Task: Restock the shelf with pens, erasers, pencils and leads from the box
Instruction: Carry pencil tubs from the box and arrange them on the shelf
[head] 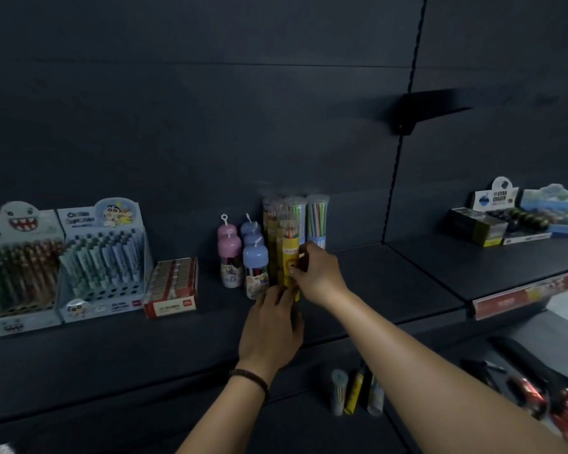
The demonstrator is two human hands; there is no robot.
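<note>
A yellow tube of coloured pencils stands upright on the dark shelf, in front of other pencil tubes. My right hand grips the yellow tube from its right side, thumb across its label. My left hand holds the tube's base from the front, fingers up against it. To the left stand small bottle-shaped cases with pink caps and blue caps.
At the left of the shelf stand two pen display boxes and a red box of erasers. Eraser displays sit on the right shelf section. Loose pencil tubes lie on a lower shelf. A black bracket juts from the back panel.
</note>
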